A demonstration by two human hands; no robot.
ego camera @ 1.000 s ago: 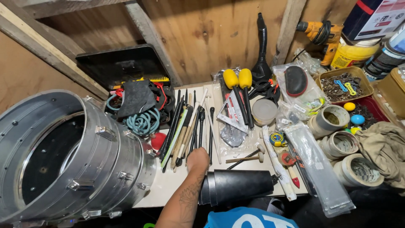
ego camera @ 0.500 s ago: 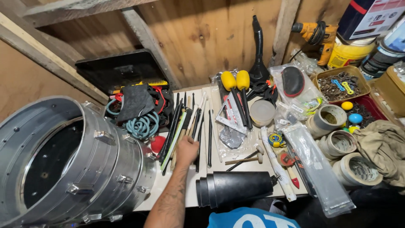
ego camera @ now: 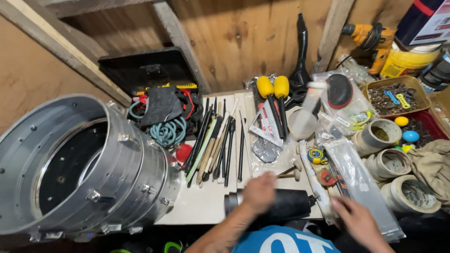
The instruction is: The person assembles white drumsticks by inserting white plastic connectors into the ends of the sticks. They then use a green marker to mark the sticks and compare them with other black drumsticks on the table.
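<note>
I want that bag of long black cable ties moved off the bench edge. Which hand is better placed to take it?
The right hand, probably. It hovers at the near end of the clear bag of cable ties, at the bench's right side. The left hand rests on the black cylinder, farther from the bag.

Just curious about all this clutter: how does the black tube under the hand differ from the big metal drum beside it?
The black tube is slim, dark and matte; the metal drum is wide, silvery and shiny. The left hand rests on the black tube; nothing touches the metal drum. Both lie on their sides on the table.
</note>
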